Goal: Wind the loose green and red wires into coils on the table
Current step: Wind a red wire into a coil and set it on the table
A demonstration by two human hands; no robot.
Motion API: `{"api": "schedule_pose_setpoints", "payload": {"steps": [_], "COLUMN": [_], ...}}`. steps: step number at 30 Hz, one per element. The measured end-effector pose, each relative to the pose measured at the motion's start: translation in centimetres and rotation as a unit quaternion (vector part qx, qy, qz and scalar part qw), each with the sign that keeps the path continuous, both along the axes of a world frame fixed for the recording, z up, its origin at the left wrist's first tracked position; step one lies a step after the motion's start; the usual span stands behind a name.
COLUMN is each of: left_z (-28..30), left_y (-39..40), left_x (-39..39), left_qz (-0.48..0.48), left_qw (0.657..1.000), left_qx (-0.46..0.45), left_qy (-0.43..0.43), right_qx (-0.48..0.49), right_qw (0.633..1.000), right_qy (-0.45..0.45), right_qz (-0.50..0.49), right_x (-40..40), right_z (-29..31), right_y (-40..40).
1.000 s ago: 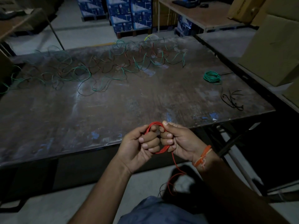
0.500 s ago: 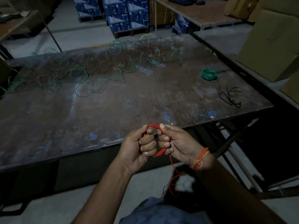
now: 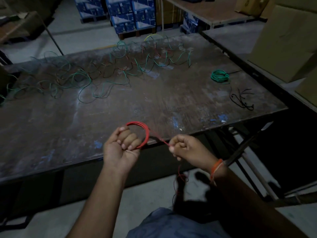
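Two hands work low in the centre of the head view, just off the near edge of the table [image 3: 51, 131]. The left hand [image 3: 121, 148] is curled round a red coil [image 3: 146, 133] of several turns, which arcs up over its fingers and above the table edge. The right hand [image 3: 187, 150], just beside it to the right, pinches the red tail [image 3: 161, 140] that runs taut from the coil; below that hand the slack red wire [image 3: 179, 179] drops toward the floor, dim and hard to follow. Across the upper left and upper middle of the frame lies the loose tangle [image 3: 82, 79] of green and red wire, well apart from the hands. At the upper right of the table sits a finished green coil [image 3: 220, 76], with a black cord [image 3: 241, 100] near it toward the right edge. Judging by this, the step in hand is laying another turn on the red coil. To do it well, the left hand should keep the turns clamped flat together so none springs out, while the right lets the tail slide through a light pinch and leads it round at the same loop size. The slack below may snag or kink, so it wants feeding up gently. Much of the tangle is not yet wound.
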State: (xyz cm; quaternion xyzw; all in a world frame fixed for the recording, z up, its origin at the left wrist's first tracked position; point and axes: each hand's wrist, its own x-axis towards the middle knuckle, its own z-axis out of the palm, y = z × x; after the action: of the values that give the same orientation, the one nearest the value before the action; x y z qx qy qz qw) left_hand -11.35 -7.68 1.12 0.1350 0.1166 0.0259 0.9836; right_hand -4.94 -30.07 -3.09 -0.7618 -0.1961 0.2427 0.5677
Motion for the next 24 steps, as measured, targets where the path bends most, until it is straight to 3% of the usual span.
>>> {"api": "schedule_pose_setpoints", "payload": {"steps": [3,8,11,13,16,21,24], "left_z": [0.0,-1.0,-1.1,-1.1,-0.9,-0.6,-0.4], "left_y": [1.5,-0.3,-2.1,-2.8,-3.1,-3.0,-3.2], "left_x": [0.1,0.5,0.0,-0.5,-1.2,-1.8,-1.9], "left_qz": [0.082,0.138,0.160,0.127,0.068,-0.030,-0.037], "left_qw": [0.995,0.962,0.877,0.820,0.791,0.800,0.799], "left_qx": [0.056,0.224,0.448,0.557,0.608,0.599,0.599], "left_qy": [0.011,0.076,0.065,0.048,0.000,-0.014,-0.019], "right_qx": [-0.082,-0.107,-0.073,-0.022,0.017,-0.015,0.001], "right_qw": [0.990,0.942,0.925,0.936,0.954,0.919,0.922], "right_qy": [-0.110,-0.289,-0.333,-0.311,-0.262,-0.382,-0.387], "right_qz": [0.020,0.131,0.169,0.160,0.145,0.098,0.034], "right_x": [-0.6,-2.4,-3.4,-3.9,-3.7,-1.8,-1.1], "right_z": [-0.9,3.6,6.1,7.3,8.9,9.5,8.5], "right_y": [-1.3,0.2,1.9,2.5,2.8,2.4,2.6]}}
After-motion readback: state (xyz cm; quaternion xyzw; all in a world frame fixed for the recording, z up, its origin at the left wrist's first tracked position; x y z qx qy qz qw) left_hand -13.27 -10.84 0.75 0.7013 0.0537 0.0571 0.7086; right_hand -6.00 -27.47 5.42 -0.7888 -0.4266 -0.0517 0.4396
